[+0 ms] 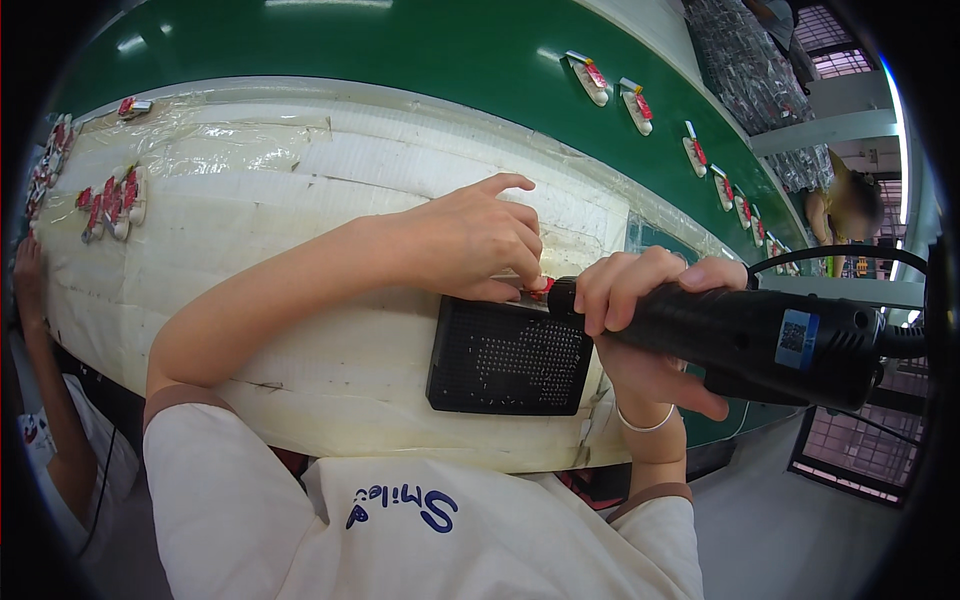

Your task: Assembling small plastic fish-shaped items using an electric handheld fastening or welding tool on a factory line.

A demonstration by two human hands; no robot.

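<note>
green surface (420, 50) beyond black tray (456, 352)

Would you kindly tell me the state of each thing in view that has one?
Black power tool: gripped by the right hand, its nose at the small red piece; running or not, cannot tell.
Small red piece: held by the left hand, partly hidden.
Black tray: flat, partly covered with small light bits.
Pieces on the green surface: spaced apart in a row.
Pieces at the white worktable's left: mostly bunched together.
</note>
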